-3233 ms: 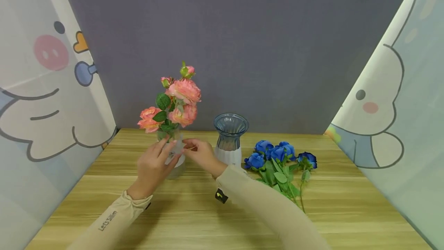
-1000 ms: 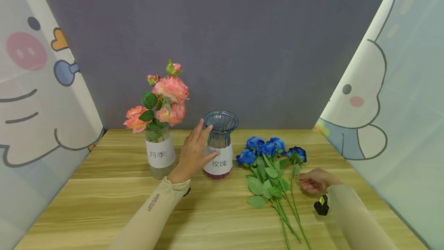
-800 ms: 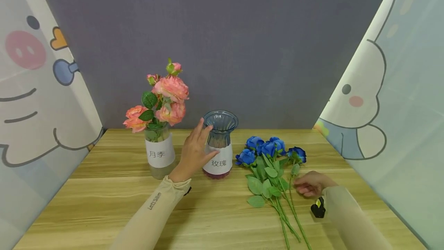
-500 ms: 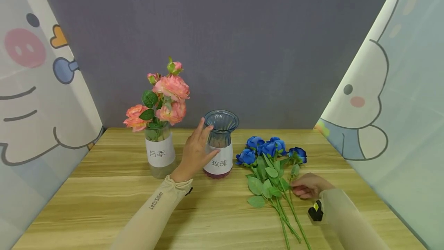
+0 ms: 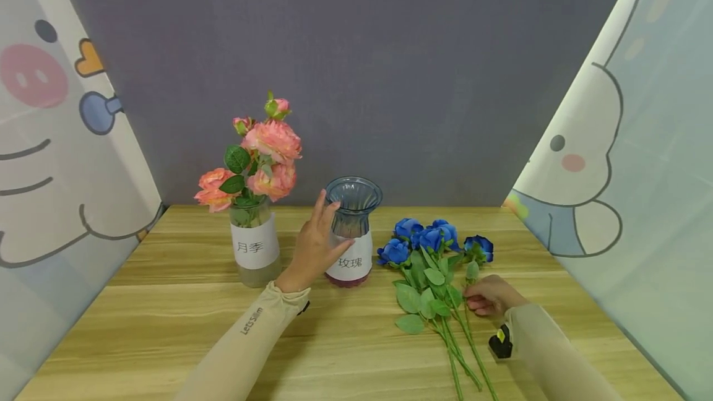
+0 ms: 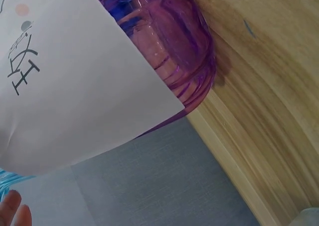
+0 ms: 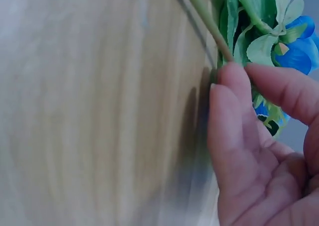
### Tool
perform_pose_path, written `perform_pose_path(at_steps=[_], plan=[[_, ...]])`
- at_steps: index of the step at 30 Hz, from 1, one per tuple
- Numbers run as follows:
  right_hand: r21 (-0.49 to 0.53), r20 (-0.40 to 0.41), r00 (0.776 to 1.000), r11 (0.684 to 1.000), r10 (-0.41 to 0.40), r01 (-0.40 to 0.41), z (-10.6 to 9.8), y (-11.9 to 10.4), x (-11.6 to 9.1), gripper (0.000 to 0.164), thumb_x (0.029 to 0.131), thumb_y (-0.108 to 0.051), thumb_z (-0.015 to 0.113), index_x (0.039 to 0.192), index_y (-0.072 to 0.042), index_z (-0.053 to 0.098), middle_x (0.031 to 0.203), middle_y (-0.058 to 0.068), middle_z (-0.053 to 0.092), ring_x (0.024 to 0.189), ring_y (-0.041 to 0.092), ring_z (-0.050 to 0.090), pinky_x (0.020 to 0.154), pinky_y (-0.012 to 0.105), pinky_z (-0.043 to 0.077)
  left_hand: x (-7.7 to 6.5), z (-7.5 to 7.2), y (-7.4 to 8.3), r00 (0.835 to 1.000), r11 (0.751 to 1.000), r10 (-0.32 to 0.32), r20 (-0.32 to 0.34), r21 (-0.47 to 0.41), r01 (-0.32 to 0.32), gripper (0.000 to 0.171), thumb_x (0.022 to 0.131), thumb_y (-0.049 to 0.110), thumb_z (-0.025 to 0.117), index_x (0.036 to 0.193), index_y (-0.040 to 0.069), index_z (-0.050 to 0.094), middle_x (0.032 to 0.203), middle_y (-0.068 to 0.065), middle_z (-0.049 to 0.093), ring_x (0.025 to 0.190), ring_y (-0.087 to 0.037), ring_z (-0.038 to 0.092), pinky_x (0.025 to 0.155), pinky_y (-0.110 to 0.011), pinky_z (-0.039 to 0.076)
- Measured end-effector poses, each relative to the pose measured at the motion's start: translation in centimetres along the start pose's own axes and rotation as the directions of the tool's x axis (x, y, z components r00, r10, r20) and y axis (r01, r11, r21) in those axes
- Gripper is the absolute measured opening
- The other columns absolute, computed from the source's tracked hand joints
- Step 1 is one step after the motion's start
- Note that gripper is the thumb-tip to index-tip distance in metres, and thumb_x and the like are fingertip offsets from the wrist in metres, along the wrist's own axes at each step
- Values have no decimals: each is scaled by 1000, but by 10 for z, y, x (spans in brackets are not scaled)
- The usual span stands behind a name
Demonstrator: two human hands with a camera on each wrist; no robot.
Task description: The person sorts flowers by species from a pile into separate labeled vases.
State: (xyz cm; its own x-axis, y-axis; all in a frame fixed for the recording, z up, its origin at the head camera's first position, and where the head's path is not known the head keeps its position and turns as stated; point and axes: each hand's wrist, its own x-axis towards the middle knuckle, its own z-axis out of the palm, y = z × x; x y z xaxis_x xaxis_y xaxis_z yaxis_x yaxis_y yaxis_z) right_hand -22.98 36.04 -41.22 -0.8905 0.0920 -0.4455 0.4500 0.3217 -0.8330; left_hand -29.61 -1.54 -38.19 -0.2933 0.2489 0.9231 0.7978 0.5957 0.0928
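My left hand (image 5: 313,241) has its fingers extended and spread beside a blue-topped, purple-bottomed glass vase (image 5: 354,226), fingertips at its flared neck. A white paper label (image 6: 75,86) with two written characters wraps the vase, and no flower shows in it. On the right, my right hand (image 5: 492,296) pinches the green stem (image 7: 207,22) of the rightmost blue rose (image 5: 479,249) between thumb and finger, low over the table. The other blue roses (image 5: 430,239) lie just left of it, their leafy stems pointing toward me.
A clear glass vase (image 5: 253,275) with a labelled paper band holds pink flowers (image 5: 273,140) at left. Behind the wooden table (image 5: 156,339) stands a dark grey panel (image 5: 356,67). Cartoon-printed sheets flank both sides.
Both hands have left the pink-flower vase. The left has moved right to the blue vase and stayed there; the right has come to the rightmost rose and closed its fingertips on the stem.
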Motion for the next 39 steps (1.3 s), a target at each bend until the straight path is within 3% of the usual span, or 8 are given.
perform_pose_path(at_steps=[6,12,17,20,26,28,35,39], plan=[[98,-68,997,994,-34,40,-2,1,0,6,84,5,57,87,9,60,59,3,61,52,9,60,54,24,52,0,1,2,999,999,-44,22,-31,45,88,59,10,91,128,0,37,139,-38,33,74,-36,62,59,-44,51],[211,-116,984,965,-133,155,-2,-5,-4,9,91,-1,53,92,6,60,65,3,62,57,10,61,57,24,53,0,1,1,999,997,-51,16,-51,52,87,61,10,90,129,0,37,141,-38,31,73,-35,62,55,-42,49],[345,-186,965,907,-184,240,3,-15,-9,9,94,-4,54,95,-6,63,75,0,66,68,10,64,67,27,55,-1,1,0,997,994,-73,23,-81,75,87,62,9,89,131,2,37,143,-36,30,70,-33,61,50,-39,46],[435,-249,947,851,-202,296,5,-25,-12,15,95,-2,51,90,-11,63,76,-1,66,69,9,64,68,25,55,-2,1,0,996,991,-88,31,-100,91,86,63,8,89,132,4,36,144,-35,29,63,-29,58,47,-35,43],[639,-395,899,647,-189,417,11,-46,-20,26,94,2,51,75,-11,64,73,1,66,62,10,64,61,23,54,-4,3,1,993,987,-112,46,-107,116,85,64,9,88,131,6,36,145,-33,29,50,-14,40,43,-28,37],[681,-447,876,568,-178,463,15,-54,-22,23,93,5,53,75,-7,62,74,2,65,61,11,63,59,24,54,-4,3,1,992,987,-113,47,-110,118,85,64,9,88,131,6,37,145,-33,29,51,-15,42,44,-28,37],[712,-615,774,315,-152,628,32,-86,-27,8,90,6,58,88,-1,53,81,4,57,61,14,61,55,27,54,-3,2,2,993,987,-110,41,-113,114,84,64,7,88,131,5,37,145,-33,30,51,-18,46,43,-27,37],[694,-671,724,211,-157,689,45,-105,-32,12,89,7,58,85,0,50,77,4,55,57,13,61,52,27,53,-3,1,2,993,989,-111,36,-90,114,85,64,10,88,132,6,37,145,-32,31,49,-12,39,41,-25,34]])
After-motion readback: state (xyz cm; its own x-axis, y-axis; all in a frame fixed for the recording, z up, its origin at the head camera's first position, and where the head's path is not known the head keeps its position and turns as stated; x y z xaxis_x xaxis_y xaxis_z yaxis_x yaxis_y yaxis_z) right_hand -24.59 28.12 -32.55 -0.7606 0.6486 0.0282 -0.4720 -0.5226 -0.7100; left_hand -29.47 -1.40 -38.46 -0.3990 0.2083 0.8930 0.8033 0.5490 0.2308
